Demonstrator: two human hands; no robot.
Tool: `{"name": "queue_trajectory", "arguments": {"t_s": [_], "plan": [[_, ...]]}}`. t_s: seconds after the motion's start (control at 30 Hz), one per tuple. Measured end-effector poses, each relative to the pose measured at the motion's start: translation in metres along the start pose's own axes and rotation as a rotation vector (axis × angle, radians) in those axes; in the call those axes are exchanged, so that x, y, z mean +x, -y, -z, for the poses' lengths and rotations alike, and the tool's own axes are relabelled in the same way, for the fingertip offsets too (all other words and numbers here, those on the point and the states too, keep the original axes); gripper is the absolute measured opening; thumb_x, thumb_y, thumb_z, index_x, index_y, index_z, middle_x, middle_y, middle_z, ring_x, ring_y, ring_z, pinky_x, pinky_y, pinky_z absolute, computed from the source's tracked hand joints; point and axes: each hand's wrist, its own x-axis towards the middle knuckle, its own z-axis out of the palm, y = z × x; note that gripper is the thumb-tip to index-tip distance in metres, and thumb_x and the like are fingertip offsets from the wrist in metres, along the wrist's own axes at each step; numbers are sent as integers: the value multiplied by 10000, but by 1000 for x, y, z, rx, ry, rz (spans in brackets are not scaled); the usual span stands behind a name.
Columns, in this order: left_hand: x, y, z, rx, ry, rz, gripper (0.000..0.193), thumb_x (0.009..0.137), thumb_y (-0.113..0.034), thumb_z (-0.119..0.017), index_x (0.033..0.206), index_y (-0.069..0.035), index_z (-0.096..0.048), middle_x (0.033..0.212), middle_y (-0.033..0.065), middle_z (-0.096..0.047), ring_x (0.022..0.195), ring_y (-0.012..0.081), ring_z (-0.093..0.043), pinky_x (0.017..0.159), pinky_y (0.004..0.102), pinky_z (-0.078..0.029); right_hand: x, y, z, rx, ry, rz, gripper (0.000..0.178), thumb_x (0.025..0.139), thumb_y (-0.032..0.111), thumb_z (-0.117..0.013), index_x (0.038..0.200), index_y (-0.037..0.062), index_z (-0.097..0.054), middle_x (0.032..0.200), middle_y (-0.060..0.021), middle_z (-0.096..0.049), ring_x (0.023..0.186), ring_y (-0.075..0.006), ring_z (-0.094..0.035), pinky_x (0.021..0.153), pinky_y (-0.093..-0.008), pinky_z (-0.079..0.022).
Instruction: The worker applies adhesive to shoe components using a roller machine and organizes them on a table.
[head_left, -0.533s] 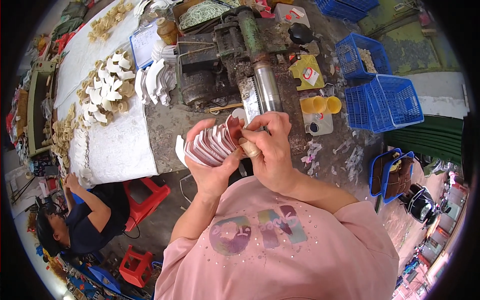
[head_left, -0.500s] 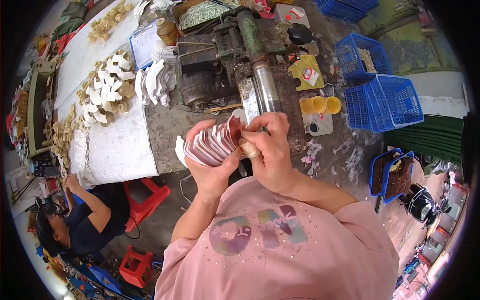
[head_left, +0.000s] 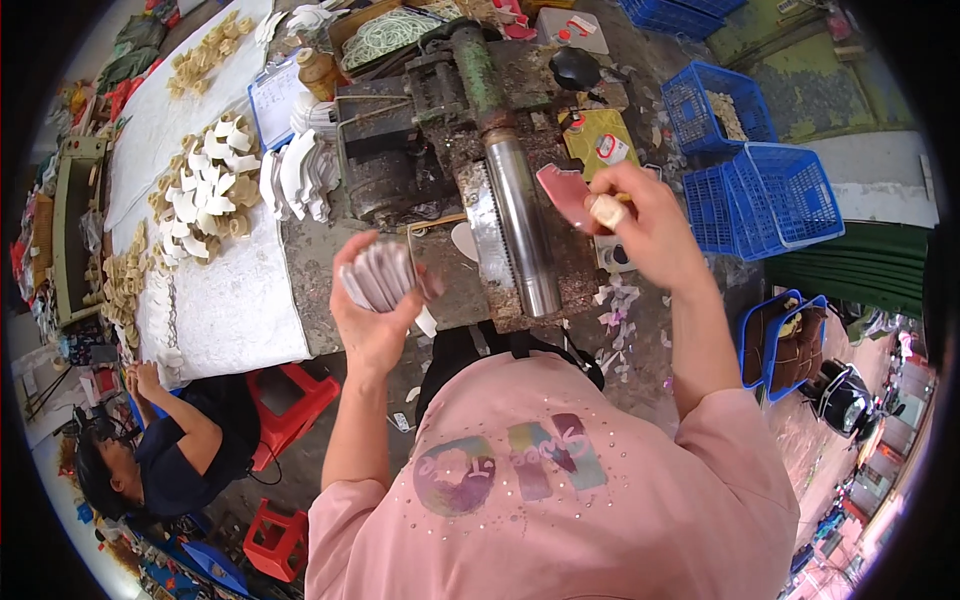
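Observation:
My left hand (head_left: 372, 325) is closed round a blurred stack of curved white-and-pink strips (head_left: 378, 280), left of the machine's steel roller (head_left: 524, 225). On the roller's other side, my right hand (head_left: 655, 230) pinches a single curved pink strip (head_left: 566, 192), which points up and to the left. The same hand also has a small cream-coloured piece (head_left: 608, 212) at its fingers; its kind I cannot make out. A pale rounded piece (head_left: 465, 240) lies on the bench just left of the roller.
White curved strips (head_left: 305, 175) stand bundled beside the machine. A heap of white and tan pieces (head_left: 210, 190) covers part of the white cloth (head_left: 250, 320). Blue baskets (head_left: 790, 205) stand at right. At lower left, a person (head_left: 180, 440) works near red stools (head_left: 295, 410).
My hands have come apart. The right hand has moved right, past the roller, with the pink strip and cream piece; the left has drawn slightly left with the stack. The roller now shows fully.

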Motion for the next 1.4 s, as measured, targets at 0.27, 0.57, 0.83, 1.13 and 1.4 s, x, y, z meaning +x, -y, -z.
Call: {"name": "queue_trajectory", "arguments": {"t_s": [0.27,0.57,0.83,1.13,1.4], "plan": [[8,-22,-32,722,639,-271,714,551,25,-666,1235,-64,-481,1268,142,-494,1095,350,-539,909,391,-449,7,-46,-24,-445,133,168,120,774,88,-566,886,84,-609,840,-93,-630,840,-288,-553,829,-357,-308],[-1,-11,21,525,320,-229,545,545,36,-623,1081,-52,-584,1172,111,-539,1116,301,-526,959,362,-412,7,-63,-31,40,-155,-15,266,801,-21,-577,1064,16,-592,871,-29,-607,815,-109,-542,759,-246,-442],[-11,74,178,1316,49,-124,624,564,43,-669,1156,-81,-517,1247,47,-508,1061,274,-544,851,393,-443,9,-66,-41,109,-201,-68,298,829,-45,-538,1120,17,-560,927,-31,-598,855,-100,-551,786,-237,-440],[-34,123,196,1557,510,-1,598,583,-27,-714,1137,-149,-524,1171,116,-523,959,290,-581,817,399,-442,13,-57,-43,129,-287,-40,344,841,-55,-494,1181,-1,-507,947,-46,-597,857,-96,-544,778,-216,-418],[-15,21,138,639,109,50,536,593,6,-669,1097,-59,-498,928,148,-656,839,267,-639,724,374,-516,-11,5,-71,117,-136,243,181,796,-20,-579,969,31,-586,865,-53,-601,802,-151,-581,728,-271,-459]]}}
